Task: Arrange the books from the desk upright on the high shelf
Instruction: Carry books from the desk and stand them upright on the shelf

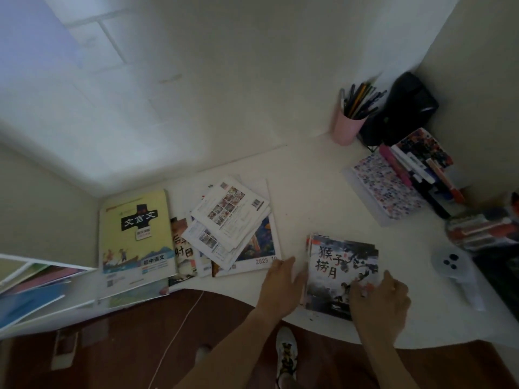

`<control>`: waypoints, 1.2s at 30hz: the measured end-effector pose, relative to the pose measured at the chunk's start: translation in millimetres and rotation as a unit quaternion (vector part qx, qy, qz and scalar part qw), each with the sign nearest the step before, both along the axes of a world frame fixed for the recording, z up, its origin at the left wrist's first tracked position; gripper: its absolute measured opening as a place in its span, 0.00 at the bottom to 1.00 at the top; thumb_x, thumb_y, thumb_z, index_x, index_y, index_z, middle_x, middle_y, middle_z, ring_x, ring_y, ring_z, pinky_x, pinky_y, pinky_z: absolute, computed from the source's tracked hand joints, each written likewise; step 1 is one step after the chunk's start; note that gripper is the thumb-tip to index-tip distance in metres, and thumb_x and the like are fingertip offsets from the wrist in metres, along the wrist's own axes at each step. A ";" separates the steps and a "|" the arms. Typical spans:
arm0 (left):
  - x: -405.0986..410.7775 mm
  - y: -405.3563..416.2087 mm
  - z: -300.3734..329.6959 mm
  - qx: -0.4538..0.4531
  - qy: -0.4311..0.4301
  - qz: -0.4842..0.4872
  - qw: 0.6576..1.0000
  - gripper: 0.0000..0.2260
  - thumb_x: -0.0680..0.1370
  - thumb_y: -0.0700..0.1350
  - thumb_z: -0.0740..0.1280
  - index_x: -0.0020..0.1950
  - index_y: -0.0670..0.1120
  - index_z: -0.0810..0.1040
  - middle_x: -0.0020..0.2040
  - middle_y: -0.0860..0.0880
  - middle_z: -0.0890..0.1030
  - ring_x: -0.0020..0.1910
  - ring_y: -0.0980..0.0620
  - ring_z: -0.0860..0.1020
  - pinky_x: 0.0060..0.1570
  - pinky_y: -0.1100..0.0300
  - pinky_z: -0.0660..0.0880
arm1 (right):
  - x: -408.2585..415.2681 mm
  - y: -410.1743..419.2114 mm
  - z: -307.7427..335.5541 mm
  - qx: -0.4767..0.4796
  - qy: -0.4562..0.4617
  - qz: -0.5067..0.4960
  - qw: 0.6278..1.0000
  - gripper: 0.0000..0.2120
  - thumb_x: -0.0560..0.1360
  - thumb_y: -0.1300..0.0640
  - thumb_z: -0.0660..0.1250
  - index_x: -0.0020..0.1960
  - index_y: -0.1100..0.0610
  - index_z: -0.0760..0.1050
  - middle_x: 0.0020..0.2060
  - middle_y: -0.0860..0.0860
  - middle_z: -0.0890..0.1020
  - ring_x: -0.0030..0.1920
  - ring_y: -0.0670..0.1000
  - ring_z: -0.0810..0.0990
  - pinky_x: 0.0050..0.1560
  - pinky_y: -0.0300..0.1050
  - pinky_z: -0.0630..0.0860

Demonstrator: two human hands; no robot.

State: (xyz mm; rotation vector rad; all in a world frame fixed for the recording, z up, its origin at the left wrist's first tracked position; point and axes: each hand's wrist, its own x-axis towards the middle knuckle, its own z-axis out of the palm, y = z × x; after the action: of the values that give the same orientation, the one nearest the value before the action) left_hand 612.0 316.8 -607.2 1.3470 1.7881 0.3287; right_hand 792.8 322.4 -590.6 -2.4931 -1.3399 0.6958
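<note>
Gathering is the step in hand: a small stack of picture books [341, 272] lies near the front edge of the desk [309, 197]. The left hand [282, 279] is laid flat against the stack's left edge, fingers straight and together; the right hand [379, 300] is curled over its lower right corner, seemingly pinching the covers. Next, the stack must be squared, gripped firmly and lifted toward the shelf, which is not seen here. More books [134, 237] are left at the desk's left.
</note>
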 end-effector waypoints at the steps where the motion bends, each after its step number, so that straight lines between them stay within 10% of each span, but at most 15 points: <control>1: -9.3 0.0 3.1 0.027 -0.007 0.080 0.996 0.16 0.85 0.49 0.62 0.72 0.46 0.73 0.66 0.48 0.74 0.65 0.48 0.72 0.70 0.50 0.70 | -11.2 7.7 5.7 0.038 0.012 0.021 0.999 0.30 0.77 0.53 0.72 0.74 0.63 0.67 0.69 0.64 0.71 0.67 0.66 0.69 0.63 0.62 0.72; 6: -75.7 7.8 5.9 0.123 0.093 0.299 0.942 0.14 0.82 0.44 0.66 0.68 0.49 0.76 0.67 0.45 0.72 0.67 0.44 0.70 0.66 0.50 0.72 | -114.6 72.0 13.7 0.089 0.195 0.258 0.942 0.23 0.81 0.51 0.67 0.74 0.57 0.69 0.68 0.55 0.75 0.67 0.56 0.74 0.69 0.54 0.71; 12: -136.1 8.7 -8.3 0.040 0.107 0.332 0.936 0.21 0.82 0.44 0.67 0.75 0.49 0.71 0.77 0.41 0.64 0.78 0.41 0.58 0.76 0.46 0.57 | -214.5 158.9 -10.9 0.001 0.136 0.425 0.895 0.31 0.83 0.48 0.62 0.80 0.60 0.58 0.73 0.59 0.69 0.71 0.61 0.68 0.69 0.54 0.67; 17: -148.6 6.5 -17.0 0.044 0.105 0.343 0.933 0.19 0.82 0.43 0.66 0.73 0.46 0.74 0.74 0.41 0.68 0.75 0.42 0.62 0.74 0.49 0.59 | -234.9 165.9 -29.9 -0.040 -0.036 0.455 0.889 0.29 0.77 0.42 0.67 0.69 0.61 0.67 0.65 0.61 0.70 0.63 0.61 0.70 0.60 0.53 0.71; 28: -157.2 0.1 -16.1 0.051 0.083 0.335 0.937 0.19 0.82 0.47 0.66 0.72 0.42 0.73 0.72 0.44 0.71 0.70 0.45 0.68 0.71 0.52 0.64 | -251.2 135.0 -15.0 -0.111 0.197 0.295 0.928 0.26 0.77 0.55 0.72 0.67 0.61 0.64 0.62 0.59 0.78 0.57 0.59 0.79 0.49 0.47 0.75; 36: -143.4 17.4 51.0 0.109 -0.234 0.400 0.879 0.26 0.73 0.72 0.68 0.64 0.58 0.76 0.58 0.56 0.82 0.56 0.57 0.82 0.53 0.59 0.80 | -236.5 39.5 42.5 0.172 0.165 0.391 0.889 0.15 0.76 0.57 0.73 0.60 0.52 0.76 0.46 0.46 0.82 0.43 0.48 0.81 0.41 0.40 0.78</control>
State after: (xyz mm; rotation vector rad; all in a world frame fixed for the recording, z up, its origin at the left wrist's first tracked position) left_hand 468.7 334.2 -556.2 0.5058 1.8229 1.2220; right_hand 556.3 361.9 -548.2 -1.4269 -2.0918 0.8730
